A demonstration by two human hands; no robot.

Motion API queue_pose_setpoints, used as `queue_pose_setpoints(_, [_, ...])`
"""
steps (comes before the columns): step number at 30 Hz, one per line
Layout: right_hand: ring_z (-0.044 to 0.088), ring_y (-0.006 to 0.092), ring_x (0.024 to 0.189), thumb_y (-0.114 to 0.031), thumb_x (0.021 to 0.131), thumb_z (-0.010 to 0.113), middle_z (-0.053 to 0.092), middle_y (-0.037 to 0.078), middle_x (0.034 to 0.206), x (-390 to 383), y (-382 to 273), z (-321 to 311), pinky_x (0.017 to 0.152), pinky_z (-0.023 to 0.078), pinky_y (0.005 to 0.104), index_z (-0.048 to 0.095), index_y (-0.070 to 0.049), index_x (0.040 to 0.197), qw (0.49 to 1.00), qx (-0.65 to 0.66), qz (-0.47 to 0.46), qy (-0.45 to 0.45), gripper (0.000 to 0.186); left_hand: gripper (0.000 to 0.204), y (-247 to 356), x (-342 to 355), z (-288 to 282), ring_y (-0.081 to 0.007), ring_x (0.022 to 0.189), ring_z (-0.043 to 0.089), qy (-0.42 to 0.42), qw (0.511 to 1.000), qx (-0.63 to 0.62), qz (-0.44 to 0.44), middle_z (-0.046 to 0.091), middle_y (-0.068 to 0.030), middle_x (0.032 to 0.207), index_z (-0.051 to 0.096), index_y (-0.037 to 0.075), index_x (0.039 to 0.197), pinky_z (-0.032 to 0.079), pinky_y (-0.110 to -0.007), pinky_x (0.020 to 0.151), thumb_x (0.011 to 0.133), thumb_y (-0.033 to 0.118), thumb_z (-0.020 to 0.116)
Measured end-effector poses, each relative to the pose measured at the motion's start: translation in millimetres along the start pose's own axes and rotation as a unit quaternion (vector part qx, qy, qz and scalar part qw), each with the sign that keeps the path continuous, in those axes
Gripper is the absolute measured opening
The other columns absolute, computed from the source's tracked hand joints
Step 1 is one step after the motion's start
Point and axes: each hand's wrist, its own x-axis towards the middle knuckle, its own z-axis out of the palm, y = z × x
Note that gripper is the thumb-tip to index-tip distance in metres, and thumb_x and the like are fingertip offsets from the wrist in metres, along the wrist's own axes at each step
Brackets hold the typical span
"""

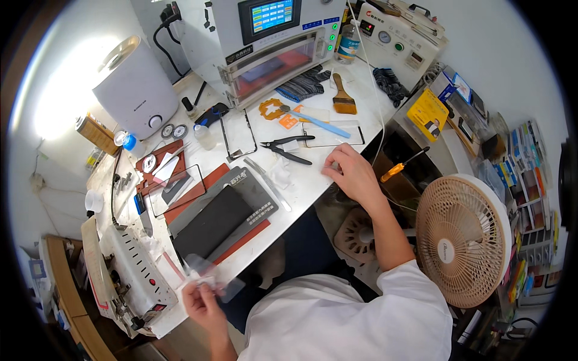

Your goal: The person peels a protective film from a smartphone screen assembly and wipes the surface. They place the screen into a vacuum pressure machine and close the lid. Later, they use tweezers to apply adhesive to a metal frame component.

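Low at the table's front edge, my left hand (205, 305) pinches a crumpled clear plastic film (227, 287), which is partly blurred. A dark flat phone-sized panel (214, 222) lies just beyond it on a grey work mat (260, 203), with a red-brown pad (244, 242) underneath. My right hand (350, 171) rests at the front edge farther right, its fingers bent together; whether anything is between them is hidden. Nearest to it are black-handled cutting pliers (289, 149) and a thin rectangular frame (334, 135). A metal strip (269, 185) lies between mat and pliers.
A machine with a lit screen (269, 16) stands at the back. A white cylindrical appliance (135, 90) is at the left, a slotted metal unit (135, 271) near left. Brush (344, 96), blue-handled tool (322, 124) and orange screwdriver (394, 171) lie rightward. A fan (463, 240) stands right.
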Motion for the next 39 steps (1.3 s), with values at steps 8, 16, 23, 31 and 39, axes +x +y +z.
queue_pose_setpoints(8, [0.053,0.0086,0.058,-0.017,0.082,0.080,0.059,0.000,0.077,-71.8,-117.0,32.6,0.052,0.042,0.0245,0.064,-0.008,0.103,0.896,0.363,-0.178,-0.182,0.028,0.030,22.1,1.8,52.3,-0.0198,0.091,0.071,-0.191,0.977,-0.072,-0.054,0.071,-0.0131,0.099,0.049,-0.004,0.131,0.057,-0.029,0.075,0.104,0.008,0.049])
queue_pose_setpoints(16, [0.058,0.0173,0.069,-0.025,0.083,0.076,0.054,0.003,0.087,-82.9,-140.5,90.9,0.055,0.049,0.0293,0.061,-0.007,0.128,0.940,0.034,-0.338,0.019,0.051,0.026,36.1,-3.4,54.0,-0.0147,0.087,0.069,-0.129,0.961,-0.195,-0.146,0.070,-0.0090,0.100,0.059,-0.007,0.122,0.056,-0.026,0.077,0.104,0.011,0.053])
queue_pose_setpoints(23, [0.057,0.0184,0.073,-0.027,0.085,0.072,0.048,0.005,0.088,-96.0,-156.3,95.8,0.061,0.051,0.0301,0.055,-0.001,0.133,0.908,0.033,-0.415,-0.046,0.057,0.022,11.4,-18.7,20.8,-0.0151,0.081,0.069,-0.144,0.939,-0.207,-0.235,0.070,-0.0089,0.093,0.063,-0.005,0.111,0.058,-0.029,0.076,0.103,0.014,0.055])
queue_pose_setpoints(31, [0.062,0.0196,0.081,-0.017,0.080,0.076,0.057,0.004,0.092,-100.9,-162.7,82.1,0.064,0.055,0.0298,0.061,-0.006,0.125,0.882,0.153,-0.426,-0.132,0.049,0.022,14.7,-35.7,13.2,-0.0137,0.089,0.067,-0.083,0.938,-0.248,-0.226,0.069,-0.0092,0.101,0.063,-0.003,0.113,0.058,-0.029,0.076,0.105,0.015,0.053])
queue_pose_setpoints(39, [0.064,0.0257,0.089,-0.014,0.078,0.077,0.060,0.007,0.097,-128.7,-192.7,91.5,0.071,0.054,0.0351,0.063,-0.013,0.119,0.875,0.172,-0.398,-0.216,0.043,0.025,9.9,-83.3,-16.8,-0.0145,0.093,0.067,-0.018,0.954,-0.228,-0.193,0.069,-0.0091,0.106,0.061,-0.003,0.119,0.056,-0.028,0.082,0.106,0.014,0.048])
